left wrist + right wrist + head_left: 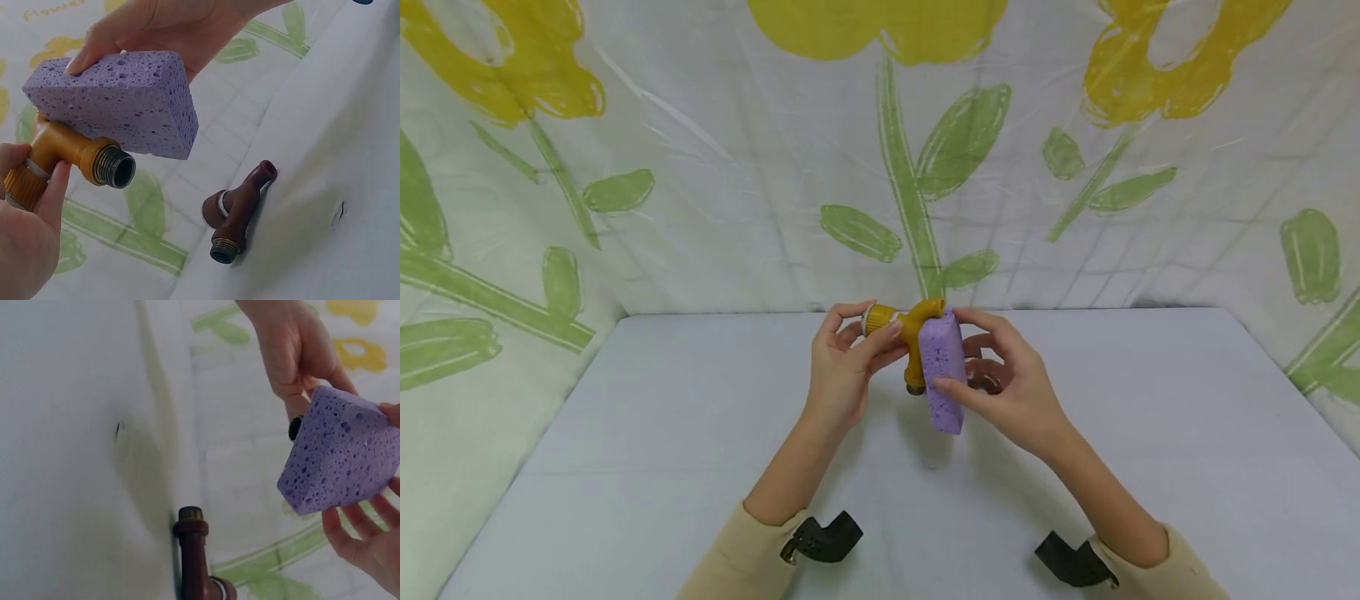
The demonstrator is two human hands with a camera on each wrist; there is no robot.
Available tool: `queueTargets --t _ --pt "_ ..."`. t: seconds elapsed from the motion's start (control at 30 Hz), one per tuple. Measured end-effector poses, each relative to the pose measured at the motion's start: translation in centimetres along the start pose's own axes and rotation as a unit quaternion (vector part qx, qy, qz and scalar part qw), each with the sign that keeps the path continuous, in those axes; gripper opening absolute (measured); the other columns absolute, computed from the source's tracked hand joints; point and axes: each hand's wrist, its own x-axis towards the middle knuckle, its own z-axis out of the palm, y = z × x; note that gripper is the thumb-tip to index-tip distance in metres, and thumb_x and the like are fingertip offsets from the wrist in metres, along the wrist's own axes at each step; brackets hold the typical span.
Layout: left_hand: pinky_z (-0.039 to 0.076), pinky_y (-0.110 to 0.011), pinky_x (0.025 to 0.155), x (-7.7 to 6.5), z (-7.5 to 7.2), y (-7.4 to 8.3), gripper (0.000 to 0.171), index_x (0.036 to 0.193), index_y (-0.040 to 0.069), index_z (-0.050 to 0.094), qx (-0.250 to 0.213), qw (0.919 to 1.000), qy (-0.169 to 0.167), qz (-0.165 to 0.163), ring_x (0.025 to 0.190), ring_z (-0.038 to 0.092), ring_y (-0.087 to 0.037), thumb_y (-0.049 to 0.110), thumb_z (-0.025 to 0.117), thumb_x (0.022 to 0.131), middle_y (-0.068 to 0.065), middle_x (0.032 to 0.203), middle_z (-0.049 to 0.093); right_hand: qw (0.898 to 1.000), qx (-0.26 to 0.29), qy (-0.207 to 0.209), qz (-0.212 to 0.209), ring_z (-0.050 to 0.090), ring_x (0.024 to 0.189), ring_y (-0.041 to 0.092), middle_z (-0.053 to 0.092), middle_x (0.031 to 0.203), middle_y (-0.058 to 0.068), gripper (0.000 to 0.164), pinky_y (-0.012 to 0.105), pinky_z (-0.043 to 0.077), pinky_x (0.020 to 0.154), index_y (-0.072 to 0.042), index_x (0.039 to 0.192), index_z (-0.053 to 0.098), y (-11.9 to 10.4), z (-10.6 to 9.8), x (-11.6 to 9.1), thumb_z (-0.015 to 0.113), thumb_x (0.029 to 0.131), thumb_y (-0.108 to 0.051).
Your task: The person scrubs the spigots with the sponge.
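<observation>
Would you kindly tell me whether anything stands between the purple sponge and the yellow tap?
Nothing visible does: the purple sponge, in the right hand, sits right beside the yellow tap, in the left hand. The brown tap lies apart.

Brown tap (985, 382) partly hidden behind right hand (1017, 385) in head view, yellow tap (913, 335) mostly covered by purple sponge (342, 453) in right wrist view

The sponge (119, 106) looks matt and pitted, the yellow tap (62, 145) smooth, slightly glossy plastic.
</observation>
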Motion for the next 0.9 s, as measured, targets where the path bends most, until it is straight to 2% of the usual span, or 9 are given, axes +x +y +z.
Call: queueTargets --t 0.13,0.33,0.5,0.73,0.9 --pt "0.066 -0.03 0.073 0.0 0.07 -0.03 0.031 0.123 0.0 0.057 -0.005 1.0 -0.002 -0.003 0.071 0.077 -0.017 -0.016 0.063 0.097 -0.013 0.103 0.061 1.0 -0.016 0.006 -0.017 0.063 0.102 0.017 0.058 0.136 0.006 0.077 0.024 0.061 0.078 -0.004 0.149 0.053 -0.03 -0.11 0.07 0.084 0.081 0.013" --pt "0.066 -0.03 0.074 -0.09 0.28 -0.03 0.033 0.127 -0.003 0.054 -0.005 0.9999 -0.001 -0.011 0.071 0.077 -0.017 -0.015 0.062 0.098 -0.012 0.104 0.061 1.0 -0.008 0.021 -0.001 0.062 0.104 0.017 0.057 0.141 0.0 0.075 0.022 0.06 0.081 -0.004 0.148 0.054 0.11 -0.09 0.18 0.083 0.081 0.014" --pt "0.066 -0.029 0.073 -0.08 0.16 -0.06 0.032 0.124 0.001 0.057 -0.007 1.0 0.005 -0.004 0.072 0.077 -0.017 -0.015 0.063 0.098 -0.011 0.103 0.062 1.0 0.012 0.002 -0.005 0.065 0.098 0.019 0.057 0.134 0.002 0.076 0.026 0.062 0.073 -0.004 0.15 0.051 -0.16 0.18 -0.01 0.083 0.083 0.013" --pt "0.066 -0.031 0.074 -0.22 0.39 -0.03 0.03 0.119 0.006 0.058 -0.02 0.9997 -0.005 -0.009 0.074 0.077 -0.018 -0.015 0.061 0.099 -0.011 0.103 0.064 1.0 -0.009 0.03 0.0 0.063 0.102 0.016 0.056 0.143 0.003 0.077 0.024 0.061 0.08 -0.003 0.148 0.052 -0.15 0.09 0.18 0.083 0.081 0.014" --pt "0.066 -0.03 0.074 -0.26 0.42 -0.21 0.03 0.118 0.007 0.058 -0.023 0.9997 -0.002 -0.004 0.073 0.077 -0.017 -0.015 0.062 0.098 -0.01 0.102 0.064 1.0 0.013 0.02 0.009 0.065 0.099 0.019 0.057 0.136 0.005 0.077 0.024 0.061 0.077 -0.003 0.149 0.05 -0.23 0.24 0.04 0.083 0.082 0.014"
